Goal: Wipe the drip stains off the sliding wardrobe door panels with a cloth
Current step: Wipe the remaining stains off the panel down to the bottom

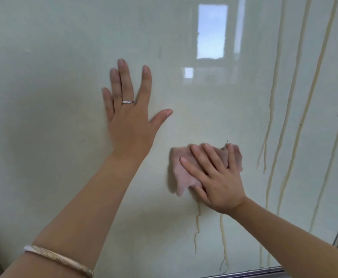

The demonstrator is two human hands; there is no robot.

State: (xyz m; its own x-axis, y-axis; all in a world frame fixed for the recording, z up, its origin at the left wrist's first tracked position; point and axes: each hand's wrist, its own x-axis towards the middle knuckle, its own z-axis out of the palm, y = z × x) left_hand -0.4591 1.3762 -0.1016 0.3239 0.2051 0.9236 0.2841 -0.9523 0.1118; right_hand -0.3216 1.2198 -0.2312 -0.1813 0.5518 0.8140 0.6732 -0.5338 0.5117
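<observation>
Drip stains streak glossy pale door panel reflecting a window.

Even, soft daylight fills the head view. A bright window reflection glares on the glossy door panel, upper right of centre. Soft shadows lie left of the left hand and the cloth. Slight motion blur softens the cloth edges; wide-angle distortion bends the frame rails at the lower corners.

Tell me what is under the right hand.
A pink cloth lies under the right hand, pressed flat to the door panel. Any drip stain behind the cloth is hidden.
</observation>
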